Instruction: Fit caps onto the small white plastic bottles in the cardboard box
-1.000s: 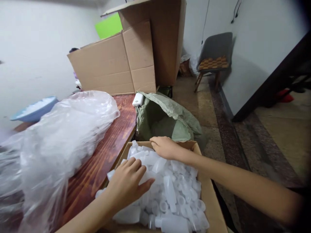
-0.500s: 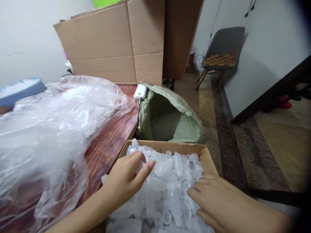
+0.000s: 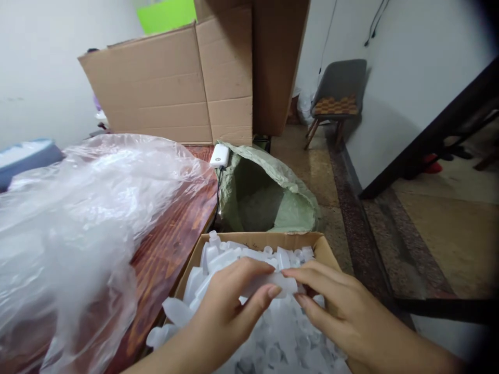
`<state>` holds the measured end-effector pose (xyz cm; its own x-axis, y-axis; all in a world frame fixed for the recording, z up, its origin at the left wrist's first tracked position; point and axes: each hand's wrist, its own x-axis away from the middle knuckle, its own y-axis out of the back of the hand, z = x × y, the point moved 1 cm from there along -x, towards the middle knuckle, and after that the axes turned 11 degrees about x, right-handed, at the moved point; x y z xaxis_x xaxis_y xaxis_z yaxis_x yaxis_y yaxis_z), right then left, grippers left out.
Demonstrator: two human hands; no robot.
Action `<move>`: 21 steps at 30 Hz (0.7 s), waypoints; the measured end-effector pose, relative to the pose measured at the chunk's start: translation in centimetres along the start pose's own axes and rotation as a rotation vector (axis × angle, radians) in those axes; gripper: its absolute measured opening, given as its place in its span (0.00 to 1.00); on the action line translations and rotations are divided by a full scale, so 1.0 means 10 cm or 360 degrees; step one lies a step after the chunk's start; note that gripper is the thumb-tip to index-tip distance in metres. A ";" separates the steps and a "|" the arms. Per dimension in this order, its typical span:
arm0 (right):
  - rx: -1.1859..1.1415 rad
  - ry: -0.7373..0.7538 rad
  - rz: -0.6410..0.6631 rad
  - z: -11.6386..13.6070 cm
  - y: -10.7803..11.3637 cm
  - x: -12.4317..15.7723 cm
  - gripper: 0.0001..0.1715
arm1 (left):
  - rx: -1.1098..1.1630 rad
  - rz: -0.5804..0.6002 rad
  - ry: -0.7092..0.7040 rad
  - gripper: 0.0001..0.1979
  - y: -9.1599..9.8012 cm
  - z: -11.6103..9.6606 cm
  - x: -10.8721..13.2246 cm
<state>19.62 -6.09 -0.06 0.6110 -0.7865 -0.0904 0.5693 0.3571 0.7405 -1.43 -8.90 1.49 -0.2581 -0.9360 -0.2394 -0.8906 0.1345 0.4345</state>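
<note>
Both my hands hover over an open cardboard box [image 3: 257, 240] filled with several small translucent white plastic bottles [image 3: 218, 254]. My left hand [image 3: 230, 306] and my right hand [image 3: 331, 306] meet above the pile. Together they pinch one small bottle [image 3: 278, 282] between their fingertips, held lying sideways. The left fingers curl around its left part, and the right fingers close on its right end.
A large clear plastic bag [image 3: 86, 208] lies on the red-brown wooden table [image 3: 175, 218] to the left. A white power bank [image 3: 220, 155] sits at the table's corner. A green woven sack [image 3: 268, 192] stands open beyond the box. Big cardboard boxes [image 3: 175, 88] and a grey chair [image 3: 337, 101] stand behind.
Both hands came together over the box and lifted one bottle out of the pile. Earlier they lay apart on the bottles. The view shifted slightly.
</note>
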 end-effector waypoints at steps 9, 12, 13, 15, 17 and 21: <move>0.0346 0.0582 -0.0204 0.12 0.02 0.06 0.21 | 0.0551 0.0208 0.0697 0.21 -0.02 0.11 0.05; 0.0454 0.0727 -0.0200 0.12 -0.03 0.05 0.25 | 0.0761 0.0299 0.0996 0.26 -0.04 0.12 0.04; 0.0445 0.0698 -0.0200 0.13 -0.04 0.03 0.23 | 0.0730 0.0288 0.0986 0.27 -0.04 0.13 0.04; 0.0296 0.0507 -0.0171 0.16 -0.06 -0.03 0.13 | 0.0533 0.0207 0.0811 0.25 -0.03 0.12 0.04; 0.0078 0.0214 -0.0040 0.19 -0.06 -0.07 0.18 | 0.0308 0.0141 0.0567 0.21 -0.02 0.10 0.05; 0.0119 0.0073 -0.0118 0.17 -0.02 -0.01 0.31 | 0.0164 0.0114 0.0368 0.18 0.00 0.05 0.08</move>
<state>18.51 -6.99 0.89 0.5943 -0.7847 -0.1760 0.5724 0.2590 0.7780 -1.88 -9.47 0.86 -0.2403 -0.9707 -0.0013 -0.9095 0.2247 0.3496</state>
